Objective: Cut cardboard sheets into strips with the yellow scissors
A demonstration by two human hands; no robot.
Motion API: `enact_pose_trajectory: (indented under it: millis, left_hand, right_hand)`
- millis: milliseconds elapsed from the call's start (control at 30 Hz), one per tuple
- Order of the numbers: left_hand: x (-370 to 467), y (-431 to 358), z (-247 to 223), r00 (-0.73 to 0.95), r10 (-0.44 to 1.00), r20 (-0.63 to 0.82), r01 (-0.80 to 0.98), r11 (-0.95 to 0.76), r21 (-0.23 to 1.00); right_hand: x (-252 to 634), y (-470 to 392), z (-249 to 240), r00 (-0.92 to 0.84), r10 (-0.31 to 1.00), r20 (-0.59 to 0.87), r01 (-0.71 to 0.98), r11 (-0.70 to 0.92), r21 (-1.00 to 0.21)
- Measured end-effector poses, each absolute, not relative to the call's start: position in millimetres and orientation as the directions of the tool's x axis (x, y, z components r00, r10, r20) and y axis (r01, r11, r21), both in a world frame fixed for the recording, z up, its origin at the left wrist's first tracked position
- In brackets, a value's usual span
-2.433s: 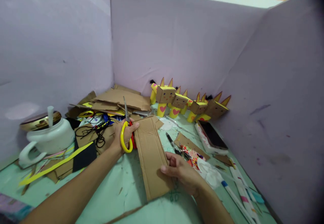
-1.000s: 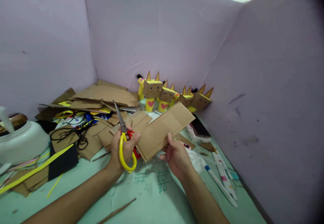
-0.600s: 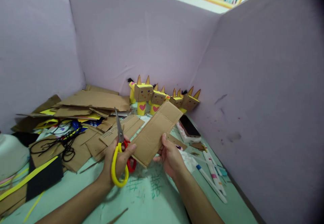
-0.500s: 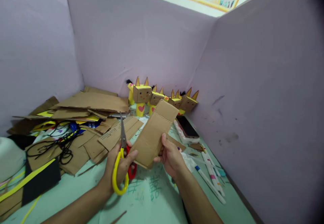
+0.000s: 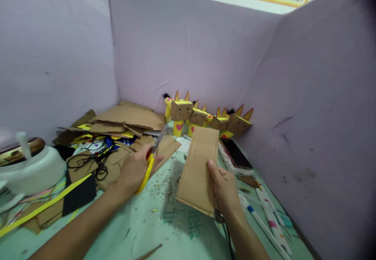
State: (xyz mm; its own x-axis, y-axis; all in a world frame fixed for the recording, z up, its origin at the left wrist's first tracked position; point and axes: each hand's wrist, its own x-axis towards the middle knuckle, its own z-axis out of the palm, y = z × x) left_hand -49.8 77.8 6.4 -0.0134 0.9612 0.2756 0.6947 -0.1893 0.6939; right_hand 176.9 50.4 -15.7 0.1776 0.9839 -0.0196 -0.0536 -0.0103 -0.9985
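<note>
My left hand (image 5: 136,170) is closed on a pair of scissors (image 5: 148,170) with yellow and red handles, its blades pointing up and away, blurred. The fingers of my right hand (image 5: 225,185) pinch the right edge of a brown cardboard piece (image 5: 199,170), thumb on its face. A crease runs across the cardboard near its top. The scissors and the cardboard are apart. Behind the cardboard stand several yellow figures with cardboard faces and pointed horns, such as the one with a red heart (image 5: 181,111).
Cardboard scraps (image 5: 129,117) and black cord (image 5: 101,168) lie at the left, near a white pot (image 5: 41,171). On the right are a phone (image 5: 236,154) and several markers (image 5: 272,220). Purple panels (image 5: 188,44) enclose the green table (image 5: 132,228).
My left hand with the scissors has drawn away from the cardboard. The cardboard, in my right hand, is more upright. The view has turned left, showing the white pot.
</note>
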Motion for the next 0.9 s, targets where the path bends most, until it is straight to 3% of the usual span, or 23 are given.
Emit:
enact_pose_trajectory:
  millis: [67,133,167,300,700,900]
  left_hand:
    - [-70,91,14,-0.090,0.934,0.345,0.939,-0.036,0.343]
    - [-82,101,14,-0.103,0.940,0.325,0.984,0.049,0.169]
    - [-84,105,11,-0.096,0.951,0.293,0.987,0.053,0.152]
    - [-83,110,1,-0.069,0.974,0.214,0.993,0.046,0.113]
    - [-78,112,1,-0.069,0.980,0.189,0.988,0.040,0.150]
    - [-87,110,15,-0.037,0.974,0.224,0.956,-0.031,0.291]
  right_hand:
    - [177,50,-16,0.262,0.965,-0.004,0.001,-0.004,-1.000]
    - [174,49,-16,0.296,0.955,-0.005,0.040,-0.017,-0.999]
    - [173,48,-17,0.294,0.956,-0.005,0.054,-0.022,-0.998]
    - [170,47,-18,0.295,0.956,-0.005,0.067,-0.026,-0.997]
    - [169,51,-18,0.286,0.958,0.010,0.098,-0.019,-0.995]
    - [166,49,-16,0.306,0.952,-0.006,0.073,-0.029,-0.997]
